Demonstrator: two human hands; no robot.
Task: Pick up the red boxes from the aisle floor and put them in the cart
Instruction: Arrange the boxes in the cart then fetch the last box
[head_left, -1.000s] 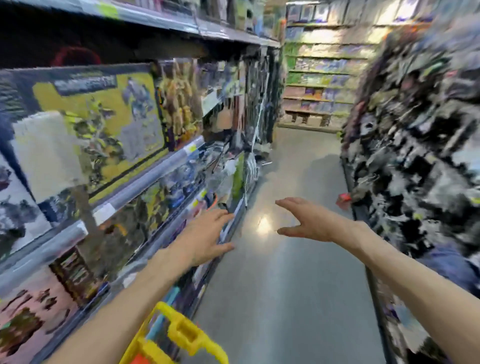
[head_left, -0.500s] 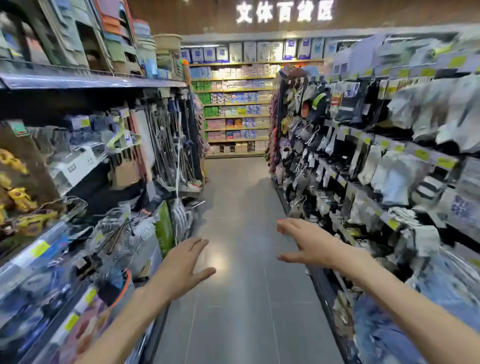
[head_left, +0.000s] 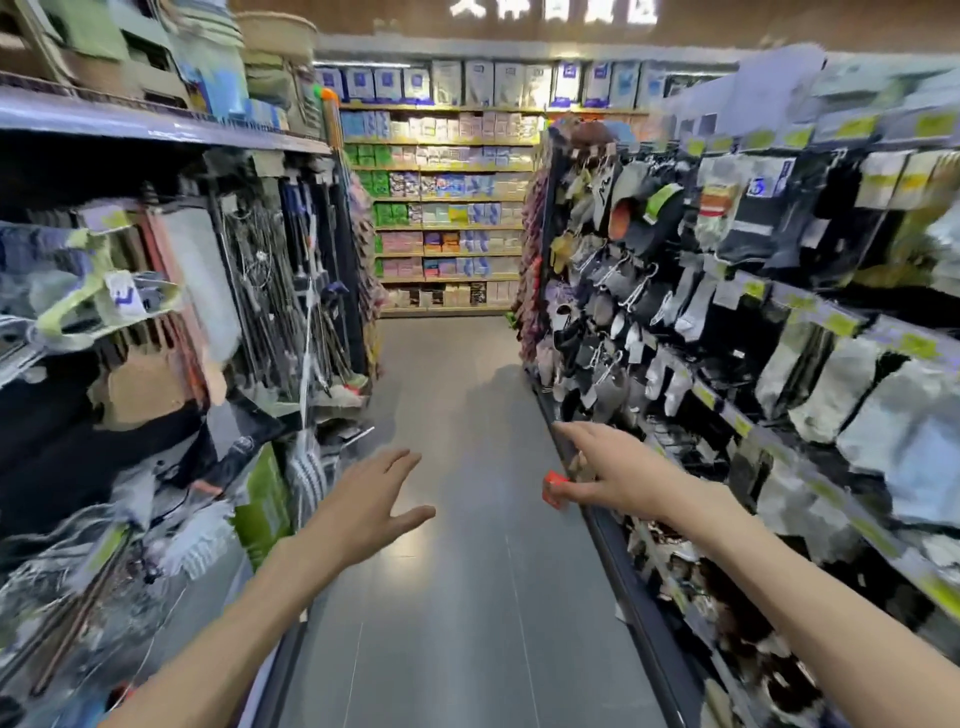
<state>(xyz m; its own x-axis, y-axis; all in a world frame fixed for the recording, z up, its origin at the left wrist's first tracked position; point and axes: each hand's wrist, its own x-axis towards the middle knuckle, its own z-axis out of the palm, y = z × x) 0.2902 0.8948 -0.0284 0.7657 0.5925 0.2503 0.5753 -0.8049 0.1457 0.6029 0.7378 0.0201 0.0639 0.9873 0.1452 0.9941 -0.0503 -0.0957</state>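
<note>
A small red box (head_left: 555, 488) is seen just below the thumb side of the right hand (head_left: 618, 470), at the foot of the right-hand shelving (head_left: 649, 613) where it meets the aisle floor (head_left: 467, 597). Whether the box is touched by the right fingers (head_left: 576, 434) or merely overlapped in the view cannot be told; it is judged to lie on the floor beyond them, since the fingers are stretched forward and loosely spread, with nothing pinched. The left hand (head_left: 363, 506) is held out over the middle of the aisle, its fingers (head_left: 400, 457) extended and close together, the thumb set apart, and nothing is held in it. From the left fingers the box lies well off to the right; from the right fingers it lies just beneath and slightly inward, so the right hand is clearly the nearer. The long axis of the box cannot be made out, as it is small and blurred. The cart is not in view. The pick is judged not yet made, and a reach down and forward with the right hand is called for.
</note>
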